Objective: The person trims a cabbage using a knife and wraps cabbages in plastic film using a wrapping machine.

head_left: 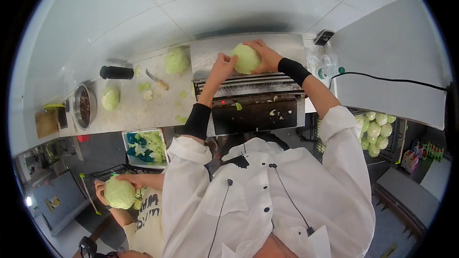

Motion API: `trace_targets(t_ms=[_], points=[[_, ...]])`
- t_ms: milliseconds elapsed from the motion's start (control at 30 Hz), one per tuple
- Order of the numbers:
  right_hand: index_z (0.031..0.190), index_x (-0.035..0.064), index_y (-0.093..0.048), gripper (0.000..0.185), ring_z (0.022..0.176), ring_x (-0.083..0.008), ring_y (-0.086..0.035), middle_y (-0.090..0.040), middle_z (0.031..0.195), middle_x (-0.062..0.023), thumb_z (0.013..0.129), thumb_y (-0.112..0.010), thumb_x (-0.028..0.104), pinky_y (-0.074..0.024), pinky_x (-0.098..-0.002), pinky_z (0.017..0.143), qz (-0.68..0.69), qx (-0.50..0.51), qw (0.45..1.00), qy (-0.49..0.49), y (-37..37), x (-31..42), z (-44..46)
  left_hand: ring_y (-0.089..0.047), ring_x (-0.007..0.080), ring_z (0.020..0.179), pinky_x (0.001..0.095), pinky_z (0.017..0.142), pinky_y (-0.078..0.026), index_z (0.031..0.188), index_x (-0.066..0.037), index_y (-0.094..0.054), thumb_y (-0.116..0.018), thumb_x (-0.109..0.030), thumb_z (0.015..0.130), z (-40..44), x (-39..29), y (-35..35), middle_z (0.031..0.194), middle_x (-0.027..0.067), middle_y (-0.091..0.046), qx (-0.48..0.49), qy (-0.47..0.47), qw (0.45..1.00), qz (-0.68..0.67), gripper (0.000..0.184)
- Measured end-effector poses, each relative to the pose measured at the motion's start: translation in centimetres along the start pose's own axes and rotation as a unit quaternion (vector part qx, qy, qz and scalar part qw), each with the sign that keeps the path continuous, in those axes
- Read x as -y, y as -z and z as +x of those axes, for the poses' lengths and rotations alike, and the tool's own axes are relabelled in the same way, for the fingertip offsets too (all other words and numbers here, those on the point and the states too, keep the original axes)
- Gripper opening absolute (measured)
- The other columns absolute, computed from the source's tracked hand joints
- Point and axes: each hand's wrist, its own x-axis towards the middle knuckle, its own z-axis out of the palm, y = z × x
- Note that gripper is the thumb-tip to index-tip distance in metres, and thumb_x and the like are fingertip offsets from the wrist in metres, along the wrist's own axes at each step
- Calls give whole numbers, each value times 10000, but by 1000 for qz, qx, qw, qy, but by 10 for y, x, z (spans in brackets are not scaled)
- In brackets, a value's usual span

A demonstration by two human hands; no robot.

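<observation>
A pale green cabbage (pixel 246 59) is between my hands, over the metal top (pixel 205 52) of a machine. My right hand (pixel 266 56) wraps round its right side. My left hand (pixel 224 67) touches its left side with bent fingers pressed together. Just below lies a wrapping station with metal bars (pixel 248 85) and a dark plate (pixel 256 116) bearing small leaf scraps. Black bands cover both my wrists.
Left counter: cabbages (pixel 177 61) (pixel 110 98), a curved knife (pixel 157 80), a black cylinder (pixel 116 72), a steel bowl (pixel 85 106). Below, a bin of leaves (pixel 145 148) and a co-worker holding a cabbage (pixel 120 192). Right: a bottle (pixel 330 71), a cable, and a crate of cabbages (pixel 377 134).
</observation>
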Motion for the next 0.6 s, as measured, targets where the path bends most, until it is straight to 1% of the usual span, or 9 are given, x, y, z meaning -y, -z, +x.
trace_targets(t_ms=[33, 100, 133, 200, 300, 333, 400, 533, 600], points=[[1501, 178, -292, 1090, 1291, -411, -406, -373, 1389, -200, 592, -892, 225, -398, -452, 1103, 1, 2, 1000, 6, 2, 4, -3, -626, 202, 801, 339, 700, -500, 1229, 22, -460, -623, -416, 947, -3, 1, -1, 963, 158, -630, -20, -13, 1000, 9, 546], [1502, 185, -296, 1081, 1308, -406, -397, -366, 1413, -191, 596, -885, 189, -394, -453, 1110, 7, 11, 998, 56, 5, 9, -4, -618, 211, 779, 341, 694, -489, 1252, 24, -494, -636, -447, 931, -11, -4, -1, 928, 156, -627, -61, -42, 997, 27, 588], [1503, 189, -297, 1077, 1317, -403, -393, -362, 1426, -186, 598, -882, 171, -391, -453, 1114, 10, 16, 997, 81, 6, 12, -4, -622, 224, 785, 346, 705, -495, 1264, 26, -505, -636, -459, 926, -9, -3, 0, 938, 165, -631, -39, -37, 997, 48, 606], [1505, 176, -292, 1075, 1339, -398, -375, -349, 1452, -191, 606, -881, 173, -380, -454, 1125, 2, 37, 997, 72, 7, 13, -2, -628, 249, 798, 357, 727, -506, 1290, 29, -528, -636, -484, 916, -3, 6, 3, 958, 182, -639, 5, -25, 995, 92, 644], [1508, 150, -284, 1081, 1359, -396, -359, -330, 1483, -200, 611, -886, 184, -359, -448, 1142, -40, 56, 997, 39, 13, 13, 1, -652, 288, 864, 379, 773, -520, 1290, 32, -548, -625, -503, 916, 6, 29, -2, 1040, 212, -659, -98, -136, 968, 188, 657], [1508, 140, -282, 1084, 1363, -396, -355, -323, 1493, -203, 611, -888, 189, -351, -446, 1148, -60, 59, 996, 25, 15, 14, 1, -656, 296, 890, 385, 785, -521, 1306, 26, -534, -626, -505, 916, 9, 35, -1, 1051, 211, -661, -80, -118, 974, 174, 665], [1505, 120, -280, 1076, 1362, -401, -356, -338, 1485, -205, 621, -888, 203, -349, -438, 1146, -60, 26, 997, 51, 12, 13, 0, -663, 312, 940, 398, 809, -525, 1337, 14, -505, -626, -510, 916, 5, 28, 3, 1074, 210, -663, -48, -79, 985, 144, 683], [1501, 129, -285, 1044, 1363, -416, -367, -393, 1464, -212, 655, -882, 262, -352, -468, 1134, -12, -25, 996, 80, 7, 7, -2, -676, 318, 922, 397, 794, -524, 1392, 3, -435, -621, -513, 921, 6, 34, 0, 1029, 210, -677, -48, -94, 988, 108, 723], [1490, 128, -310, 1009, 1355, -405, -382, -413, 1453, -203, 664, -875, 258, -358, -462, 1128, 3, -28, 998, 57, 1, -6, 2, -682, 320, 895, 400, 775, -525, 1410, 7, -402, -622, -513, 921, 6, 29, 0, 987, 213, -684, -32, -91, 991, 92, 747]])
